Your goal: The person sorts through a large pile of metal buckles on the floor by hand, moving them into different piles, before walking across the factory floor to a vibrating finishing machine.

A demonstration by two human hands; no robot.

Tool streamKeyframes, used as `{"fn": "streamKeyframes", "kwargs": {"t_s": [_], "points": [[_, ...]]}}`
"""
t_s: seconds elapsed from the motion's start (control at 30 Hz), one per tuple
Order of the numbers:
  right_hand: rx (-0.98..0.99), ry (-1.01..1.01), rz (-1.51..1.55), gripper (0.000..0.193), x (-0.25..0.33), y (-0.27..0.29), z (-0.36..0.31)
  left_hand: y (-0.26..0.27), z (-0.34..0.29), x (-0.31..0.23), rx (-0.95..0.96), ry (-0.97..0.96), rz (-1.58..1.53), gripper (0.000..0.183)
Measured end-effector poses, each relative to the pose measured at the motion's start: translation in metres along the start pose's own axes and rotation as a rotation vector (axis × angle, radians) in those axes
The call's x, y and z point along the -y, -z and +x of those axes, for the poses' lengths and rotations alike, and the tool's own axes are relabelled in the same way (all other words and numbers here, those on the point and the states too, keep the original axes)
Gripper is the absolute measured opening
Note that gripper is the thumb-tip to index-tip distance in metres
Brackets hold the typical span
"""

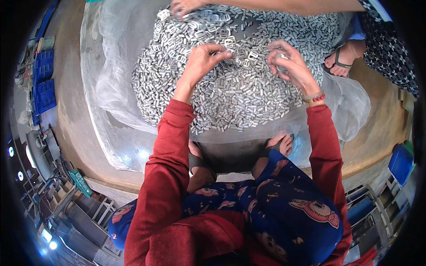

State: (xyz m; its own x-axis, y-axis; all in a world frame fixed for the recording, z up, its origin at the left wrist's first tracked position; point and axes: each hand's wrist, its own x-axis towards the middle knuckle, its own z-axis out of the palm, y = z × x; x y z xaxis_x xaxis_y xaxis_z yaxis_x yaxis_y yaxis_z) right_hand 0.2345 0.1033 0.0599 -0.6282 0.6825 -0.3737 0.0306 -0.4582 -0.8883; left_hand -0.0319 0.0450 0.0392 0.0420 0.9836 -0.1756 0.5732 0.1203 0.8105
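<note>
Over a large heap of small grey metal pieces on clear plastic sheeting, the left hand pinches a small piece between thumb and fingertips. Well apart, the right hand is closed on what seems a grey metal piece. A co-worker's hand touches the heap's far side.

green rectangular label at lower left edge of floor slab; no packages, screens visible.
</note>
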Motion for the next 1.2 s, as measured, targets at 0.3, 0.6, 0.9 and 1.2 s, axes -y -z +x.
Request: {"fn": "streamKeyframes", "kwargs": {"t_s": [0.3, 0.6, 0.9, 1.2], "points": [[-0.248, 0.428, -1.261, 0.012, -0.062, -0.021, 0.015, 0.017, -0.021, -0.014, 0.038, 0.094, -1.409, 0.015], [-0.185, 0.167, -0.797, 0.022, -0.05, -0.026, -0.007, 0.005, -0.02, -0.013, 0.175, -0.107, -2.112, 0.012], [-0.114, 0.206, -1.417, 0.016, -0.06, -0.049, -0.008, 0.003, -0.013, -0.012, 0.182, -0.06, 0.1, 0.019], [-0.279, 0.051, -0.441, 0.012, -0.044, -0.027, -0.045, -0.052, -0.01, -0.019, -0.143, -0.314, -0.008, 0.011]]}}
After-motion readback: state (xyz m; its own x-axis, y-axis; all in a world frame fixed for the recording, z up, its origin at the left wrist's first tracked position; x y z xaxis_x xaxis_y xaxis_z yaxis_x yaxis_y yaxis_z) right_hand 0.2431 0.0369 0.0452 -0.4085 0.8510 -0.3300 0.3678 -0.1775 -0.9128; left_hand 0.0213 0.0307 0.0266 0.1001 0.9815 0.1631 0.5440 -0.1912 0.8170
